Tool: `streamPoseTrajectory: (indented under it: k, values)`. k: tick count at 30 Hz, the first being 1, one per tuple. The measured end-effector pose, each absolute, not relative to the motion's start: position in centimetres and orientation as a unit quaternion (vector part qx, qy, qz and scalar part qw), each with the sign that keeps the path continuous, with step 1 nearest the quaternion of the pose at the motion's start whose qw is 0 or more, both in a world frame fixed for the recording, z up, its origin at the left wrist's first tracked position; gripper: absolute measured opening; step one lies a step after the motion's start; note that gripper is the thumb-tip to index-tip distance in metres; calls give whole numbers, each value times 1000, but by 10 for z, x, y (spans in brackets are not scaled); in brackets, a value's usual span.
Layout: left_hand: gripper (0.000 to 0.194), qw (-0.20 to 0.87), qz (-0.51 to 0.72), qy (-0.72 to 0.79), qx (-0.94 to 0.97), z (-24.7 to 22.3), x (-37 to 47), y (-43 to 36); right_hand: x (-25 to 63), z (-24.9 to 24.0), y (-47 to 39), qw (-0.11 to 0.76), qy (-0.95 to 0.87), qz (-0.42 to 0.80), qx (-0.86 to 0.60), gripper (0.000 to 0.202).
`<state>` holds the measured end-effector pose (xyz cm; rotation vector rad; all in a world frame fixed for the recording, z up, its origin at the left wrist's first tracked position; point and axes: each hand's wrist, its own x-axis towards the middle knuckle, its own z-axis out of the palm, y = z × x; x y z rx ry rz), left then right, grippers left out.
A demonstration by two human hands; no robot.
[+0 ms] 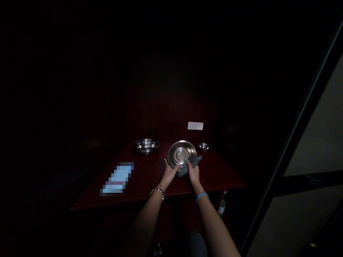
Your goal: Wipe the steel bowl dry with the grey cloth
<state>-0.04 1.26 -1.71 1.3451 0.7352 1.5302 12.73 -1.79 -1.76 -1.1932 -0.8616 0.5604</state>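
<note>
A shiny steel bowl point(181, 153) is held up over the dark red table, tilted so that its round inside faces me. My left hand point(169, 172) grips the bowl's lower left rim, thumb over the edge. My right hand point(193, 173) is closed on a grey cloth point(183, 169), which is pressed against the bowl's lower right rim. One corner of the cloth sticks out to the right. The fingers behind the bowl and cloth are hidden.
On the table point(150, 178) a wide steel bowl point(146, 147), apparently stacked, stands at the back left. A small steel bowl point(204, 146) is at the back right. A pixelated light-blue patch point(118, 179) lies left. Behind is a white socket panel point(195, 126); below right, a bottle point(222, 207).
</note>
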Motion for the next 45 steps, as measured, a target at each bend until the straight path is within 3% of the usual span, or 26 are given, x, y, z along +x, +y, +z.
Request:
streamPoseTrajectory:
  k: [5, 13, 15, 25, 30, 33, 45]
  values:
    - [83, 466, 631, 305, 540, -19, 0, 15, 130, -21, -16, 698, -401, 249, -539, 35]
    - [29, 448, 667, 348, 484, -12, 0, 17, 132, -21, -17, 679, -422, 240, -551, 36]
    - [25, 455, 669, 345, 476, -10, 0, 14, 132, -19, -19, 677, -407, 218, -573, 35]
    - [37, 474, 653, 299, 509, -9, 4, 9, 136, -22, -19, 674, -375, 164, -615, 37]
    - [78, 464, 640, 280, 545, -11, 4, 6, 138, -23, -19, 675, -351, 153, -631, 40]
    - [83, 470, 607, 306, 563, -12, 3, 2, 139, -23, -20, 678, -332, 148, -639, 42]
    - [32, 459, 636, 314, 535, -15, 1, 12, 136, -22, -19, 667, -373, 148, -627, 37]
